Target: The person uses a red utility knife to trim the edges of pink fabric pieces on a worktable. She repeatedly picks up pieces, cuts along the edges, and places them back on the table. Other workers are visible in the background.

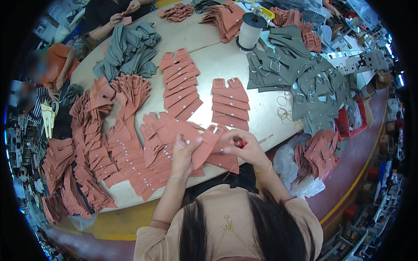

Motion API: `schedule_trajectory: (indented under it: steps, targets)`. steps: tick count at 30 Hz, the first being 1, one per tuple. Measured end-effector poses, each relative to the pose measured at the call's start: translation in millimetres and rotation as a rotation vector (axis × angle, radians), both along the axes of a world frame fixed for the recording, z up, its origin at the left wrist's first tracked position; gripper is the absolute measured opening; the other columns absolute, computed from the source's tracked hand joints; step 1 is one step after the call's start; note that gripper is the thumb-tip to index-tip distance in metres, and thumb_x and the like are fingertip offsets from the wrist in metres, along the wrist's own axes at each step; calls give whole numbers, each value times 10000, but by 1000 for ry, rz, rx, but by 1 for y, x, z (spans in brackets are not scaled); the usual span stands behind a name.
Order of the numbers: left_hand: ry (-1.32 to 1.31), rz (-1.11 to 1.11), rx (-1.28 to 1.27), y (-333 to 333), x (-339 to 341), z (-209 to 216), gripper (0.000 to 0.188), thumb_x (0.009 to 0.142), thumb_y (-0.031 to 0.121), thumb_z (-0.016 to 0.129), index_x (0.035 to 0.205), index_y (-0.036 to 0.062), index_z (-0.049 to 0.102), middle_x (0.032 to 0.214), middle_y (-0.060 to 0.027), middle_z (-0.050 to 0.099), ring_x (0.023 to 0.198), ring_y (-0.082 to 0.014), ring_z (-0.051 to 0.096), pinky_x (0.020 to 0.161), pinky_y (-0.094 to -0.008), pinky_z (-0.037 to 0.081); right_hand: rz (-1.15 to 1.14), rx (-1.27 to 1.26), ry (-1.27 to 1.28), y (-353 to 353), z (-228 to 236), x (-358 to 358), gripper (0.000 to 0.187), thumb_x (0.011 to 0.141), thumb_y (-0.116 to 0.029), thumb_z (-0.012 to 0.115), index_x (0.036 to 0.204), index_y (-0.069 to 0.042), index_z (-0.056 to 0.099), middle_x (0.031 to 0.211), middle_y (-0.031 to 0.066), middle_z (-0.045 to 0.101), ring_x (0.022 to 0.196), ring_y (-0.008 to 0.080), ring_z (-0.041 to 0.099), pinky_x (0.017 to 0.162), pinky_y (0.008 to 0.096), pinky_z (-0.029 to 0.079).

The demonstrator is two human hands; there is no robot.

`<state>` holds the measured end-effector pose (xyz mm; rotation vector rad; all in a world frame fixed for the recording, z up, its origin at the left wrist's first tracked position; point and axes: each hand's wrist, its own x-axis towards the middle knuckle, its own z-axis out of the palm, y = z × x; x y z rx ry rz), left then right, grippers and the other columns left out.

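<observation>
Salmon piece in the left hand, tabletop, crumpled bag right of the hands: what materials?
Salmon piece: probably leather or a synthetic lookalike, matte; smooth, evenly coloured face.
Tabletop: maybe laminate or sheet metal, semi-gloss; blurred bright reflections.
Crumpled bag: likely thin plastic film, glossy; translucent, creased, with small highlights.

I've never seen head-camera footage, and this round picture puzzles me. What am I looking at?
There is no robot here, just a person's two bare hands. The single picture comes from a wide fisheye camera worn on that person's head and looking down, so straight edges bend toward its rim. On the table lie coral piles and grey-green piles, some pieces with buckles, and a white spool stands upright. The left hand holds a coral piece. The right hand, close beside it, holds a small red tool, mostly hidden in its grip.
</observation>
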<state>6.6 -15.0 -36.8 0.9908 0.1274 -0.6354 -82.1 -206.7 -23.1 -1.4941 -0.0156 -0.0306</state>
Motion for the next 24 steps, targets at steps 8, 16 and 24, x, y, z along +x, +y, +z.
schedule_trajectory:
  steps: [8, 16, 24]
  targets:
    - [166, -436, 48, 12, 1, -7, 656, 910, 166, 669, 1451, 73, 311, 1233, -151, 531, 1034, -216, 626, 841, -316, 552, -41, -104, 160, -11, -8, 4, 313, 848, -90, 706, 1131, 16, 624, 938, 42, 644, 790, 117, 605, 715, 245, 500]
    - [-444, -433, 61, 21, -12, 9, 535, 914, 258, 684, 1332, 0, 473, 1208, -86, 591, 1123, -217, 577, 1000, -362, 451, -180, 34, 300, -2, 0, 19, 361, 877, -346, 724, 904, 4, 642, 707, -55, 515, 653, 37, 434, 572, 215, 367]
    - [-19, 0, 10, 3, -15, 16, 333, 948, 85, 587, 1254, -25, 517, 1194, -106, 608, 1097, -188, 602, 953, -342, 494, -576, -420, -46, 24, 1, 15, 330, 945, -256, 624, 1133, 1, 536, 859, 102, 566, 747, 214, 549, 686, 327, 453]
